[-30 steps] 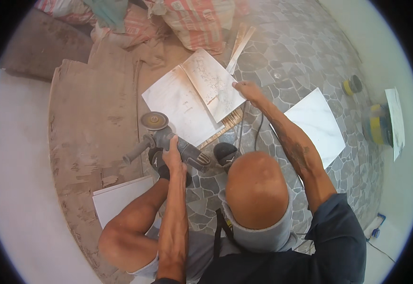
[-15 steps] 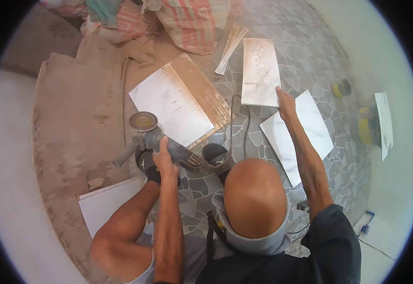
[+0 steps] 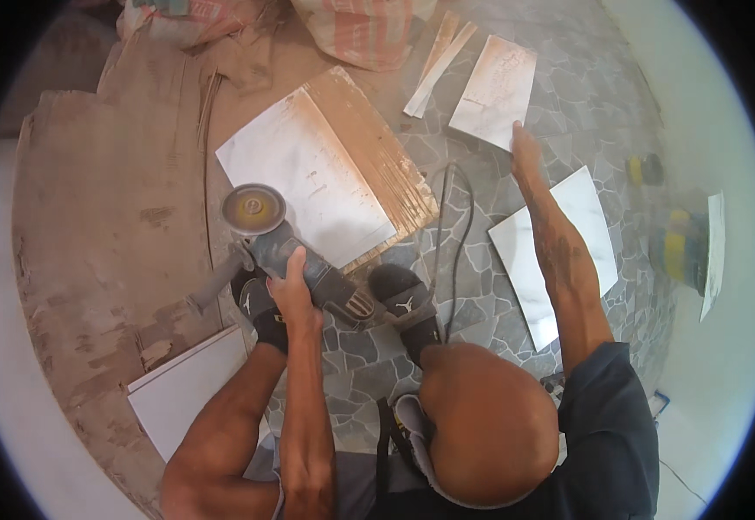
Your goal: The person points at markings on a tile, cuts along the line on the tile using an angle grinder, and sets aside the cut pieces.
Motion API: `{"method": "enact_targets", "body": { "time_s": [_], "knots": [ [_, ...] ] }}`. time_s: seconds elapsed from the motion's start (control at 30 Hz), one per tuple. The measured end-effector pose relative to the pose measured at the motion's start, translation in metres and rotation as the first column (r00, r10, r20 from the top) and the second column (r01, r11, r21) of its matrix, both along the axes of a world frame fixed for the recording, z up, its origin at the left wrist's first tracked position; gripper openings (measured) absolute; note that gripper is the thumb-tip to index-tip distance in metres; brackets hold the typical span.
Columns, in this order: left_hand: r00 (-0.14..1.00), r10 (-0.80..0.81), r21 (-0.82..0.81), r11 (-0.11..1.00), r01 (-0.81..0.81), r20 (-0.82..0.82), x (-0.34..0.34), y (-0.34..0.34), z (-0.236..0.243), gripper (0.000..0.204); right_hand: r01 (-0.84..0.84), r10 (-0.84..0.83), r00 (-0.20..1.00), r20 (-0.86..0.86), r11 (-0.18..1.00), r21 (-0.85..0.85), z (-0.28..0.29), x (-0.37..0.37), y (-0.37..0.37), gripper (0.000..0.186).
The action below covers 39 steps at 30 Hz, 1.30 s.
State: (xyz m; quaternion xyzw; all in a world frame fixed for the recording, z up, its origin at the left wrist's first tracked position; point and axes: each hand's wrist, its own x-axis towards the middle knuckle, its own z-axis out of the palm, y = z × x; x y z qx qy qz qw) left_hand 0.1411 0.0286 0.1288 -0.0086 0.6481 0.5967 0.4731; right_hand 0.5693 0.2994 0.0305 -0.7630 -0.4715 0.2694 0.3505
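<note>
My left hand is wrapped round the dark body of an angle grinder. Its round disc lies at the upper left, beside a white tile. That tile rests on a brown wooden board, with dust along one edge. With my right arm stretched forward, my right hand grips the near corner of a smaller dusty tile piece. The fingers beneath this piece are hidden. Under my right forearm, another white tile lies on the floor.
Narrow tile strips lie left of the held piece. A cable loops across the stone-patterned floor. Dusty cardboard covers the left side, and sacks stand at the back. More white tiles lie by my left leg.
My right hand has moved the tile piece farther forward, and it now sits at a different angle. The grinder stays in my left hand, slightly shifted left in the view.
</note>
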Motion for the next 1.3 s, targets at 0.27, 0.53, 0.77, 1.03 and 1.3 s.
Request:
{"method": "enact_targets", "body": {
  "time_s": [0.27, 0.53, 0.77, 1.03, 1.3],
  "knots": [
    [0.993, -0.041, 0.049, 0.998, 0.047, -0.113, 0.005, 0.008, 0.007, 0.026, 0.181, -0.205, 0.948, -0.245, 0.977, -0.115, -0.048, -0.015, 0.015, 0.054],
    [0.997, -0.051, 0.109, 0.992, 0.057, -0.055, 0.027, 0.011, 0.013, 0.028, -0.066, 0.12, 0.961, 0.249, 0.975, -0.213, -0.076, 0.054, 0.04, 0.041],
    [0.994, -0.044, 0.084, 0.995, 0.052, -0.1, 0.011, 0.003, 0.02, 0.029, -0.026, 0.032, 0.999, 0.014, 0.949, -0.315, -0.053, -0.026, 0.024, 0.044],
    [0.997, -0.044, 0.094, 0.994, 0.049, -0.056, 0.017, 0.007, 0.038, 0.029, -0.244, 0.255, 0.966, 0.042, 0.954, -0.175, -0.089, -0.002, 0.017, 0.043],
    [0.986, -0.071, 0.098, 0.991, 0.086, -0.149, 0.029, 0.008, 0.075, 0.036, -0.035, 0.016, 0.995, -0.095, 0.979, -0.202, 0.013, -0.054, -0.002, 0.044]
  ]
}}
